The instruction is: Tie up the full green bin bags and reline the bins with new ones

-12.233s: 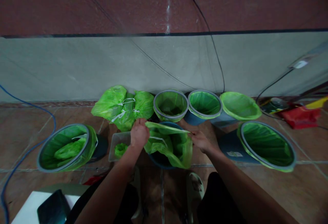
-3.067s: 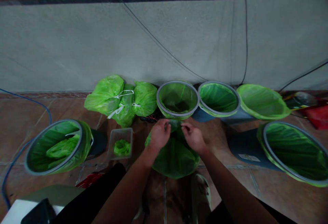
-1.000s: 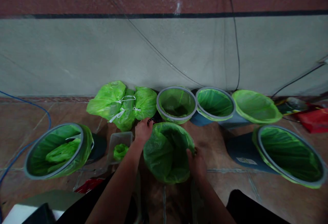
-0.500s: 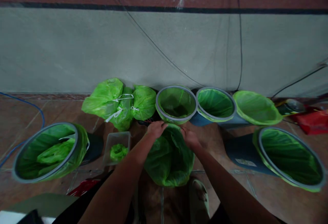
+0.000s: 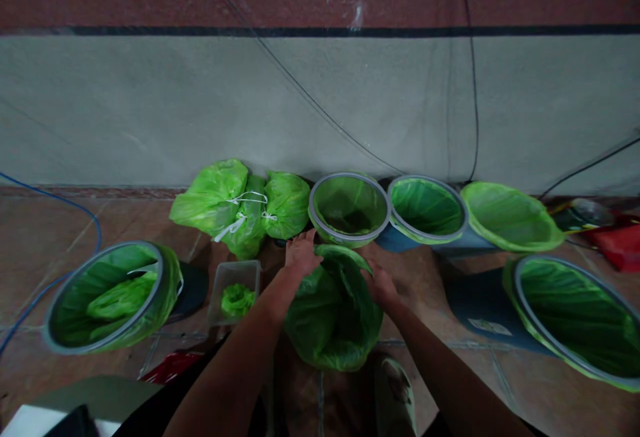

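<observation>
I have the green liner (image 5: 316, 317) at six o'clock on my remote feed, the left hand (image 5: 301, 254) at its rim's eleven o'clock, fingers outstretched, the right hand (image 5: 381, 285) curled at two, though I cannot tell whether either grips.

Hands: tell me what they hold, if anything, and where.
The left hand and right hand are on the upper edge of the middle green liner, at its far side; whether they grip it cannot be told.
</observation>
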The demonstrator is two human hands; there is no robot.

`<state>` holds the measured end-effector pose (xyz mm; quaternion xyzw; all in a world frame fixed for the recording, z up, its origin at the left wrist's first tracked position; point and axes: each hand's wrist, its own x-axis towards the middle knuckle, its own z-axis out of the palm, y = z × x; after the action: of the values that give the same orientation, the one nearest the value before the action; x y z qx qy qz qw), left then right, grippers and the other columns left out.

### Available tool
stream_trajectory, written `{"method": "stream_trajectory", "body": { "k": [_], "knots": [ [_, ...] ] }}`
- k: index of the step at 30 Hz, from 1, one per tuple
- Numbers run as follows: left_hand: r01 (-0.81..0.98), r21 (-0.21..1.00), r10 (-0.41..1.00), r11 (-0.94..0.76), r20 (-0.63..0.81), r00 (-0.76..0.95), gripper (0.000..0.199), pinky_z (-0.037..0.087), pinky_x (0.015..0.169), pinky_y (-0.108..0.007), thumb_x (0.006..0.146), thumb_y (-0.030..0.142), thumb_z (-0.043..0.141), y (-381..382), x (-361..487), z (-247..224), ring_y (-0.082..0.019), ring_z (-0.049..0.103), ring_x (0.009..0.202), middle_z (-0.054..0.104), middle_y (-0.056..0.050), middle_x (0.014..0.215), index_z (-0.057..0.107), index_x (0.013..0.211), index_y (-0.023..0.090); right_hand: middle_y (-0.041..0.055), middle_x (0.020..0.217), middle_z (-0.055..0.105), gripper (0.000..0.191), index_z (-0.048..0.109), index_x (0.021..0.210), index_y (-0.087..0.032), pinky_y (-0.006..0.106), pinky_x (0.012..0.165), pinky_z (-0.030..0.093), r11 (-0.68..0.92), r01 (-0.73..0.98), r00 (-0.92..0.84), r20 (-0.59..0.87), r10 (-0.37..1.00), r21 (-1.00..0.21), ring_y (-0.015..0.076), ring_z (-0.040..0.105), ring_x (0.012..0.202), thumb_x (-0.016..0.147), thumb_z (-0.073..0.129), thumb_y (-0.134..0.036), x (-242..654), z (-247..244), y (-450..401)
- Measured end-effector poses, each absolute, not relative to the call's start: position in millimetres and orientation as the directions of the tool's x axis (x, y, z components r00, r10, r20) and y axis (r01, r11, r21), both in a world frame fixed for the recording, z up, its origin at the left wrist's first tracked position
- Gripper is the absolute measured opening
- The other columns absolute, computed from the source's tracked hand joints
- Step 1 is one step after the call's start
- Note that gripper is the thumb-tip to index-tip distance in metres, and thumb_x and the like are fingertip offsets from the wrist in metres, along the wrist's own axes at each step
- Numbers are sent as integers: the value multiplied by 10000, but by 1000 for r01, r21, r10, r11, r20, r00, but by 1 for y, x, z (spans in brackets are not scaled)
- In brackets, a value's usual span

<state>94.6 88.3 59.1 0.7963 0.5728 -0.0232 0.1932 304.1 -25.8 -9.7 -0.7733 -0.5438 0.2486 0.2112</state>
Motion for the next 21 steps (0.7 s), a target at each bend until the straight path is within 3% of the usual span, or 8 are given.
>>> {"method": "stream_trajectory", "body": {
  "k": [2,6,9,12,15,18,21],
  "knots": [
    [926,334,930,-177,-251,269,856,440,1020,-412,744,399,747,91,80,64,-310,549,1269,568,-154,1398,353,1478,202,122,989,726,366,621,1135,-137,360,795,532,-377,689,352,-169,921,-618,264,685,898,912,391,-312,295,-11,-42],
    [894,446,938,-47,-289,193,774,437,1030,-346,797,454,695,94,54,65,-278,554,1271,560,-157,1414,398,1451,166,165,989,711,424,579,1166,-117,384,786,536,-513,526,548,-190,814,-679,294,683,905,932,312,-351,269,-11,-85],
    [891,445,949,-90,-233,212,628,434,1039,-350,855,429,632,86,56,61,-273,564,1251,598,-149,1367,473,1394,148,186,1056,696,497,519,1272,-108,425,806,534,-553,486,605,-196,772,-677,320,669,953,934,343,-426,259,-6,-107],
    [878,410,950,-246,-79,303,492,405,1075,-382,886,339,594,68,75,58,-273,550,1247,606,-133,1345,534,1334,146,228,1203,633,588,513,1295,-73,495,939,485,-510,556,669,-10,743,-656,359,586,1143,898,426,-498,266,5,-101],
    [866,391,944,-311,17,331,489,385,1093,-417,901,313,569,53,95,53,-287,525,1266,572,-151,1379,521,1347,119,214,1188,646,525,594,1209,-87,496,995,450,-374,675,584,151,798,-636,334,572,1168,914,403,-477,281,19,-64],
    [901,407,984,-149,-32,177,487,417,1054,-426,945,327,492,55,98,47,-302,556,1226,606,-197,1318,511,1352,58,182,1056,715,447,678,1042,-133,440,947,482,-273,712,422,83,903,-648,292,652,1039,947,350,-422,293,28,-19],
    [863,505,976,21,-199,93,402,432,1032,-418,908,290,555,71,85,41,-302,595,1182,661,-192,1243,611,1245,78,147,1025,741,362,700,992,-174,391,919,500,-246,709,316,-13,949,-661,267,683,996,931,413,-387,297,24,9]
  ]
}}
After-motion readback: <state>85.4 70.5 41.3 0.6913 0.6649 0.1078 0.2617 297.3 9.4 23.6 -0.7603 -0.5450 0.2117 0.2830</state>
